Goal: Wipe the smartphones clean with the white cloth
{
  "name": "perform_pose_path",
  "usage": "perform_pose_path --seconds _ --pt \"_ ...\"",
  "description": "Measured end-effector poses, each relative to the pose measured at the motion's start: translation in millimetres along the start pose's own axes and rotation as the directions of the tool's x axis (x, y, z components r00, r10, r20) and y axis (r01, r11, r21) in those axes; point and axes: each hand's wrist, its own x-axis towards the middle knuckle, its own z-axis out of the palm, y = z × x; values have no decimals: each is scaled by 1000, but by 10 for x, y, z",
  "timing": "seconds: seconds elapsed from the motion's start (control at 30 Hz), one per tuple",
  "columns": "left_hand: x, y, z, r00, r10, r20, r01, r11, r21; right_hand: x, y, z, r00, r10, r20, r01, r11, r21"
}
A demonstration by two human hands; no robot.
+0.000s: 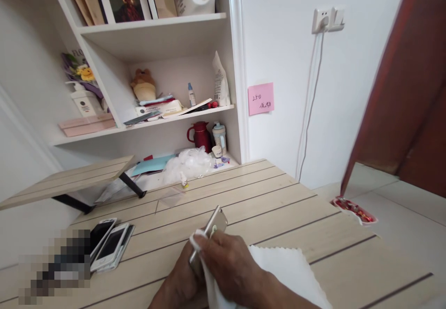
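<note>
The phone (pixel 218 218) is tilted on edge just above the near part of the counter (pixel 278 197). The left hand (pixel 183 274) grips its lower part from below, forearm reaching in from the bottom edge. The right hand (pixel 232 260) bends over it, fingers curled, pinching a white cloth (pixel 289 272) against the phone's side; the cloth trails onto the counter. More phones (pixel 112 245) lie to the left.

Phone (pixel 219 219) back metallic, smooth, satin sheen; cloth (pixel 291 272) matt white fabric; tabletop (pixel 278 207) wood-look, matt.
</note>
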Motion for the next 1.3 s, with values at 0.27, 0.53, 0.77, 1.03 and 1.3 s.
perform_pose_path --seconds 0.27,0.53,0.77,1.03,1.3 --pt "-42 -2 26 1000 -1 14 -2 980 199 -40 290 -2 958 254 -133 -265 961 -76" --pt "-17 36 12 997 -70 22 70 997 13 -14 -101 -8 995 -90 40 87 994 61" --pt "-84 -13 102 997 47 65 -56 988 144 -30 305 17 935 321 -148 -334 940 -72" --pt "-24 20 -11 997 -83 -9 83 996 -17 -9 -136 -3 992 -120 31 118 991 59" --pt "-60 -5 82 999 -1 34 -1 999 35 -54 199 101 956 248 -157 -264 960 -90"
